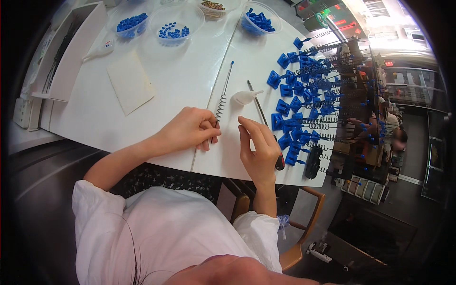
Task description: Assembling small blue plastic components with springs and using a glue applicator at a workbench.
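Note:
My left hand (pixel 194 128) is closed, thumb and fingertips pinching the near end of a thin black wire rod (pixel 221 107). The rod has a coiled spring in its middle and a small blue tip at its far end. To the right, my right hand (pixel 259 145) is raised over the table, thumb and fingers slightly apart, with nothing visible between them. Just beyond it lies a small white squeeze bottle (pixel 244 97) with a narrow nozzle. A screwdriver-like tool (pixel 258 104) with a dark metal shaft runs beside the bottle, its red-and-black handle (pixel 280 160) partly behind my right hand.
Many blue clip bases with coiled wires (pixel 297 102) crowd the right side, wires jutting past the table edge. Clear bowls of blue parts (pixel 173 31) line the back. A cream paper sheet (pixel 130 83) and a white box (pixel 71 54) holding dark rods are at left.

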`<state>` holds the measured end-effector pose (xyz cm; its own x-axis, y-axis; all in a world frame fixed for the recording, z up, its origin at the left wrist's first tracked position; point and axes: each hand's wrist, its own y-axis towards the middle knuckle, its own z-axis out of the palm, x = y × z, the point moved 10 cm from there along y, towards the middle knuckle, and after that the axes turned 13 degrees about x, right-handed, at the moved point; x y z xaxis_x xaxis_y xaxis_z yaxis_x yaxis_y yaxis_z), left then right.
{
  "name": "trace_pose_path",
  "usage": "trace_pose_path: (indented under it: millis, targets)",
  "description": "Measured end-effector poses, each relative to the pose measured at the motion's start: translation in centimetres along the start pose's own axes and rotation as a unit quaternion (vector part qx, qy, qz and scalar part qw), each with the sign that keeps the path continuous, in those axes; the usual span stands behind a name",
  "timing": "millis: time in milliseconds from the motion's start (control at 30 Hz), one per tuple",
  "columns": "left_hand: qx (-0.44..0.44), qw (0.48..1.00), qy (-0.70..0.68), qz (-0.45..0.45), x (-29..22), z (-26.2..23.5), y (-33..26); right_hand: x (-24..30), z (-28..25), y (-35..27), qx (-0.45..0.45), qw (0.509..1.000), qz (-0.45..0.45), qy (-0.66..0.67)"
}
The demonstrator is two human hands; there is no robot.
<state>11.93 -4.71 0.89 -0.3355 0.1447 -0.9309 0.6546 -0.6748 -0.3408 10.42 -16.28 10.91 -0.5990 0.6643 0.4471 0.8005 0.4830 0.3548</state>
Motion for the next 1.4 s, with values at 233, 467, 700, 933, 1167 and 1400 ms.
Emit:
trace_pose_path:
  millis: [233,467,700,933,1167,1400]
  targets:
    - [-0.038,0.994,0.101,0.003,-2.3,-0.8,0.7,-2.8,0.1,-0.1,0.011,0.994,0.091,0.054]
    - [-0.094,0.957,0.258,0.093,-4.6,0.0,-1.7,-5.4,0.6,1.1,0.001,0.984,0.14,0.112]
    - [-0.036,0.958,0.276,0.065,-3.4,1.5,-5.9,-5.6,1.9,2.7,0.041,0.983,0.149,0.101]
    - [-0.126,0.947,0.269,0.123,-3.3,-1.2,-10.7,-6.2,2.0,3.1,0.019,0.986,0.158,0.053]
    - [-0.344,0.87,0.325,0.138,-4.4,-7.1,-14.8,-7.1,2.4,3.0,0.006,0.98,0.18,0.084]
    - [-0.479,0.771,0.391,0.155,-6.7,-12.7,-16.4,-7.4,2.1,2.0,0.009,0.978,0.19,0.09]
